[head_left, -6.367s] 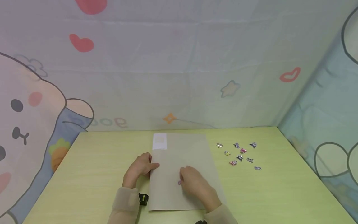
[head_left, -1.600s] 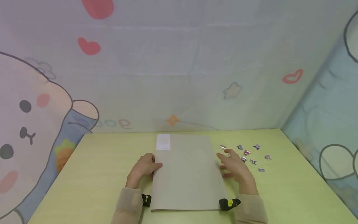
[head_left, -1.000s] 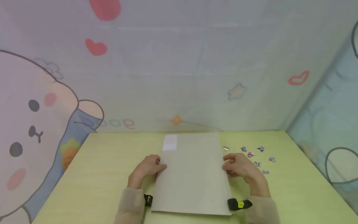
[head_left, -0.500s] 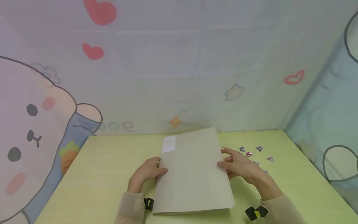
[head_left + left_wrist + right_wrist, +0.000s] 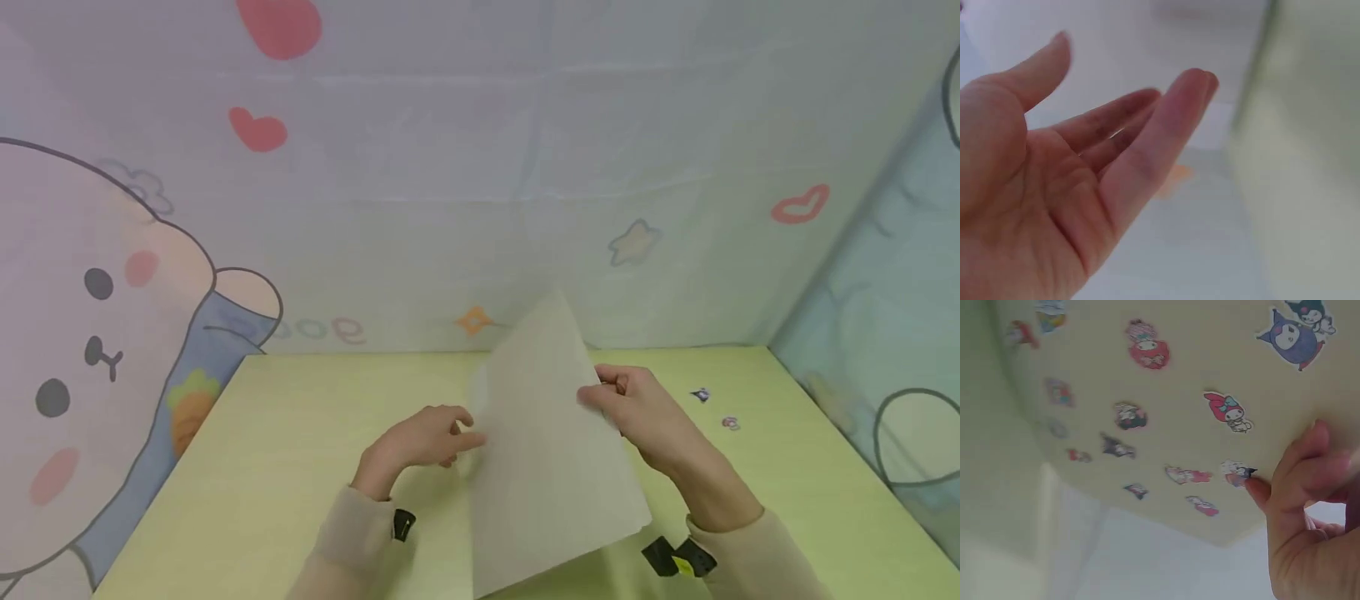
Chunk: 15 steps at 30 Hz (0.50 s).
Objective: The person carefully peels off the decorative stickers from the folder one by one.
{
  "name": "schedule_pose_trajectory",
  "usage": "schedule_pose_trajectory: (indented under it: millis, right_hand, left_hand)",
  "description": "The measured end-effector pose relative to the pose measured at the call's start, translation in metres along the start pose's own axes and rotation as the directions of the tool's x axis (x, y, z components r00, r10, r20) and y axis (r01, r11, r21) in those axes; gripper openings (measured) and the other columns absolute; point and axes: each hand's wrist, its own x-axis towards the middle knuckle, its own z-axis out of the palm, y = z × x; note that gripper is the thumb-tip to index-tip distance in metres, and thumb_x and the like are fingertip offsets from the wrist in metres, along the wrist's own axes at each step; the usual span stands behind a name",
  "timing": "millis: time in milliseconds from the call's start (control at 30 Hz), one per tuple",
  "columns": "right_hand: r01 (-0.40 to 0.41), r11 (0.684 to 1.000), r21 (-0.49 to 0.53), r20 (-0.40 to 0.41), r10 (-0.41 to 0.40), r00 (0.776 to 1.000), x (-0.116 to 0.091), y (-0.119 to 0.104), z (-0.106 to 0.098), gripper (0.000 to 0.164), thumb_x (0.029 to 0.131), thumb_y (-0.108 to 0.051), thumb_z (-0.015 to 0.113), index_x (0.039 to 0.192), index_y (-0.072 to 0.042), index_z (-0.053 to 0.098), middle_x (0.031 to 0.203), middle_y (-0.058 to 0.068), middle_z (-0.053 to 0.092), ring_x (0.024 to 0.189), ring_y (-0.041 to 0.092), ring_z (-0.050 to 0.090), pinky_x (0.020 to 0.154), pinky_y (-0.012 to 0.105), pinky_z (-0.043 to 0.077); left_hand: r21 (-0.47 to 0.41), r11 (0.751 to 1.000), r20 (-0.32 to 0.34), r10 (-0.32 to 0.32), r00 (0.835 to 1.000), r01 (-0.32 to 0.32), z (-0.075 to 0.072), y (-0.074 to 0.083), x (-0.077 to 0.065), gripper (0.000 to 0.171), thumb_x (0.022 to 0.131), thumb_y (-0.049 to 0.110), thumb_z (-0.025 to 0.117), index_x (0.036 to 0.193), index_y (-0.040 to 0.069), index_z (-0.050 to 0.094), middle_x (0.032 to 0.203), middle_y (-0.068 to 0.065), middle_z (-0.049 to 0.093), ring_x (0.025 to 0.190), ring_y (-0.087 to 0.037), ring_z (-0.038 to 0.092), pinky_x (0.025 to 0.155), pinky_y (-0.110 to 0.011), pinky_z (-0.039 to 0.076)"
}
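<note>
Paper sheet (image 5: 555, 454) stands tilted over the table (image 5: 337, 400), its right edge raised because the right hand (image 5: 636, 414) pinches it between thumb and fingers — gripped near the middle, probably so that the sheet does not bend much. The left hand (image 5: 423, 437) is beside the opposite edge, fingers loosely apart, holding nothing; cartoon stickers (image 5: 1149, 355) show on the underside.

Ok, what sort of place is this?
Probably an indoor corner staged for filming tabletop crafts, though the wider room is out of view: a creased cartoon backdrop behind a yellow-green table, and a beige sheet bearing character stickers.
</note>
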Motion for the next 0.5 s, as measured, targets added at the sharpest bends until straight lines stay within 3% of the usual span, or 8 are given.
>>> schedule_pose_trajectory:
  millis: [100,200,333,500]
  right_hand:
    - [0.047,0.996,-0.069,-0.024,-0.049,0.999,-0.001,-0.022,0.007,0.031,0.099,-0.01,0.05,0.125,0.004,0.059,0.098,0.015,0.072,0.079,0.028,0.071,0.065,0.039,0.057]
    - [0.09,0.973,-0.212,-0.1,-0.114,0.988,-0.002,-0.043,0.018,0.028,0.097,-0.011,0.052,0.121,-0.003,0.064,0.092,0.012,0.073,0.071,0.028,0.069,0.058,0.038,0.055]
    - [0.132,0.914,-0.385,-0.181,-0.215,0.96,-0.002,-0.065,0.035,0.02,0.092,-0.009,0.052,0.104,-0.007,0.069,0.078,0.005,0.07,0.059,0.019,0.059,0.053,0.033,0.049]
    - [0.186,0.819,-0.543,-0.177,-0.328,0.928,0.002,-0.08,0.049,0.017,0.088,-0.003,0.051,0.072,-0.007,0.054,0.053,-0.001,0.044,0.048,0.012,0.036,0.047,0.028,0.033]
  left_hand:
    - [-0.049,0.998,-0.012,0.027,1.0,-0.027,-0.014,0.038,-0.002,0.058,0.099,0.056,0.045,0.112,0.003,0.064,0.1,-0.013,0.064,0.08,-0.028,0.067,0.071,-0.038,0.054]
    - [-0.088,0.994,-0.047,0.058,0.997,-0.062,-0.029,0.077,-0.007,0.074,0.098,0.066,0.03,0.1,0.002,0.067,0.095,-0.017,0.063,0.079,-0.034,0.066,0.063,-0.037,0.055]
    - [-0.092,0.993,-0.115,0.065,0.991,-0.076,-0.047,0.123,-0.012,0.091,0.09,0.079,0.02,0.091,0.001,0.066,0.088,-0.02,0.063,0.072,-0.036,0.065,0.057,-0.038,0.056]
    - [0.018,0.998,-0.158,0.063,0.985,-0.061,-0.064,0.162,-0.014,0.102,0.084,0.086,0.013,0.078,-0.003,0.064,0.074,-0.017,0.062,0.057,-0.031,0.063,0.057,-0.037,0.054]
